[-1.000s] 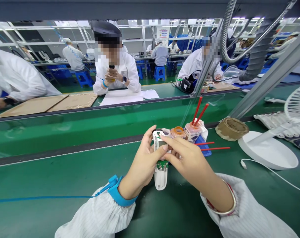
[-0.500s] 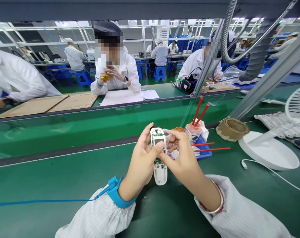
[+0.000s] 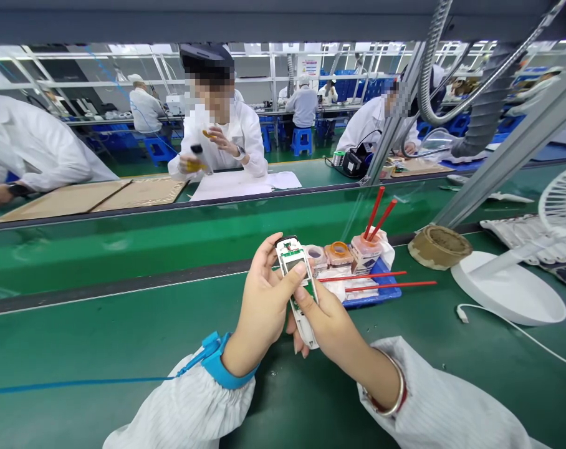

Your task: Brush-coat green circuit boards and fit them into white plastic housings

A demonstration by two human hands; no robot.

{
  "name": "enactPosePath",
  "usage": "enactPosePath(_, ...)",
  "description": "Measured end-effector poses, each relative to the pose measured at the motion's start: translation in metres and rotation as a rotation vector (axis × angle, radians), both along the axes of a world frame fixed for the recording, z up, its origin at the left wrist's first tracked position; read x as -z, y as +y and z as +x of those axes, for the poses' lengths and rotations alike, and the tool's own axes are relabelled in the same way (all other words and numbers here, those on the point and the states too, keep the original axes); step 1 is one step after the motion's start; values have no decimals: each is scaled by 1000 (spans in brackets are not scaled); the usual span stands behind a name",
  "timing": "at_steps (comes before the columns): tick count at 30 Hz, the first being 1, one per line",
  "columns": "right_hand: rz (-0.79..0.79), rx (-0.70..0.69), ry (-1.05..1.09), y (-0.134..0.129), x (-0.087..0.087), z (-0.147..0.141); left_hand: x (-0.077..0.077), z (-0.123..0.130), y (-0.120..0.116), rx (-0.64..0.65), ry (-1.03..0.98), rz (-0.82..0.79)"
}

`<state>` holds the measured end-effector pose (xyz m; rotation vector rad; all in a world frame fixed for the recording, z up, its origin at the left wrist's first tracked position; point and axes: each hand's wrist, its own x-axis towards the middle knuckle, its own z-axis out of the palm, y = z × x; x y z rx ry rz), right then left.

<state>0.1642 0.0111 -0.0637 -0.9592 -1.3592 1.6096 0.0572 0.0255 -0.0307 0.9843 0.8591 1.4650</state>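
Note:
Between my hands is a white handheld device housing point(image 3: 306, 330) with a green circuit board and a small grey screen showing; its top end is black. My left hand point(image 3: 267, 296) is closed around its upper left side, the thumb lying across the screen. My right hand point(image 3: 327, 312) grips the lower right side, thumb on the board and some fingers passing beneath the housing. The device tilts, its top leaning left, above the green bench point(image 3: 124, 349). A blue wrist strap point(image 3: 227, 362) with a cord circles my left wrist.
A blue tray point(image 3: 376, 296) behind my right hand holds small bottles point(image 3: 338, 252) and red sticks point(image 3: 386, 276). To the right are a tape roll point(image 3: 439, 246), a white fan point(image 3: 507, 287) and a cable point(image 3: 512, 324). Co-workers point(image 3: 222, 131) sit across the green divider point(image 3: 124, 243).
The device has tilted, its top moving left. My right hand has shifted down and left, its fingers now under the housing, uncovering the tray's bottles. The co-worker opposite has moved their hands apart.

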Motion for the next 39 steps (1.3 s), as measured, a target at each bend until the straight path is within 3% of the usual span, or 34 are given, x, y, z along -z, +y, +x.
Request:
enactPosePath(5, 266, 99, -88, 6, -15, 15, -2, -1, -3, 13, 74, 169)
enactPosePath(11, 548, 234, -243, 6, -11, 17, -5, -8, -6, -38, 579, 346)
enactPosePath(13, 672, 297, -268, 7, -9, 17, -6, -11, -5, -50, 637, 365)
enactPosePath(19, 1101, 413, -475, 10, -18, 26, -5, -12, -4, -10, 636, 328)
enactPosePath(25, 1269, 418, -592, 8, -20, 29, -9, -12, -8, -5, 721, 347)
enactPosePath(27, 1338, 419, -612, 9, -21, 31, -12, -14, -9, 52, 727, 340)
enactPosePath(33, 1436, 368, -708, 11, -36, 38, -20, -24, -9, 316, 468, 275)
enactPosePath(39, 1580, 321, -738, 12, -39, 42, -22, -27, -9, 334, 481, 237)
